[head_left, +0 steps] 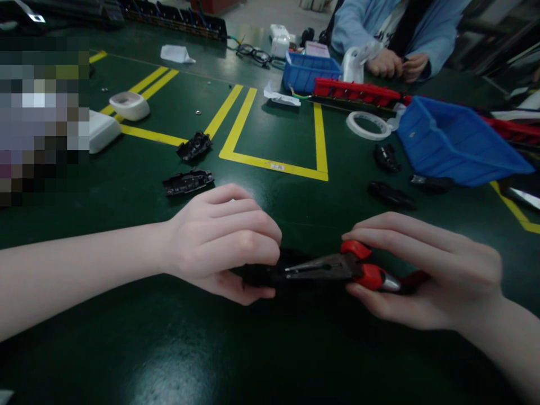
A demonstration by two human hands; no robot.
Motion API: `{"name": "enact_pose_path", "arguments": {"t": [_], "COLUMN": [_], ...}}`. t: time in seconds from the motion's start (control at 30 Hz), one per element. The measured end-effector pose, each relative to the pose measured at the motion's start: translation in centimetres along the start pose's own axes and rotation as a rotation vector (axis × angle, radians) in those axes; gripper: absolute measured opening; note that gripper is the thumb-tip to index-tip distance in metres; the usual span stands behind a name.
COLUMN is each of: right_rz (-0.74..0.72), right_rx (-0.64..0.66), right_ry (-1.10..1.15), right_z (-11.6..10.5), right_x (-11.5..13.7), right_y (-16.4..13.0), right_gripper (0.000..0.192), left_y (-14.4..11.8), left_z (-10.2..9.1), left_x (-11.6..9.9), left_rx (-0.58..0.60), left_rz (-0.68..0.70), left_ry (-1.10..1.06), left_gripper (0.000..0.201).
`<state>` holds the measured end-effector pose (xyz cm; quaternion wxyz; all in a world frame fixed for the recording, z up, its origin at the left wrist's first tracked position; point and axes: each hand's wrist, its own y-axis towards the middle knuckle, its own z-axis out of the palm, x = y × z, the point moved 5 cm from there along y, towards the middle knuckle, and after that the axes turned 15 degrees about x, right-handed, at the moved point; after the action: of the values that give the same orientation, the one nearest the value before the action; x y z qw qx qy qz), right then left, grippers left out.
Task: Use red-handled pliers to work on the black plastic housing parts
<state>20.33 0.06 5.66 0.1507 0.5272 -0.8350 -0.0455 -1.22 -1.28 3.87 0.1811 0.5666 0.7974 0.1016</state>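
Observation:
My right hand is closed round the red handles of a pair of long-nose pliers, whose jaws point left. Pinched between the fingers of my left hand is a dark black part; its shape is mostly hidden by the fingers and shadow. The plier tips lie against or just over this part; I cannot tell whether they grip it. Beyond my left hand lie two black plastic housing pieces, one nearer and one farther.
Several black parts lie right, near a tilted blue bin and a tape roll. Another blue bin and a red strip are farther back. A white shell sits left. Across the table, a person's hands hold something small.

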Motion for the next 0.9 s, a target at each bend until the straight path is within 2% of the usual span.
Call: {"name": "enact_pose_path", "arguments": {"t": [0.2, 0.53, 0.9], "right_rz": [0.015, 0.016, -0.001], "right_rx": [0.025, 0.031, 0.029], "right_ry": [0.011, -0.007, 0.003], "right_z": [0.11, 0.09, 0.39], "right_x": [-0.14, -0.23, -0.79], "right_y": [-0.10, 0.06, -0.11], "right_gripper": [0.033, 0.028, 0.034], "left_y": [0.15, 0.19, 0.06], "left_z": [-0.44, -0.32, -0.27], "left_x": [-0.01, -0.07, 0.02], "left_rx": [-0.098, -0.079, -0.089], "left_rz": [0.011, 0.029, 0.036], "left_ry": [-0.015, -0.021, -0.038], "left_gripper": [0.027, 0.032, 0.032]}}
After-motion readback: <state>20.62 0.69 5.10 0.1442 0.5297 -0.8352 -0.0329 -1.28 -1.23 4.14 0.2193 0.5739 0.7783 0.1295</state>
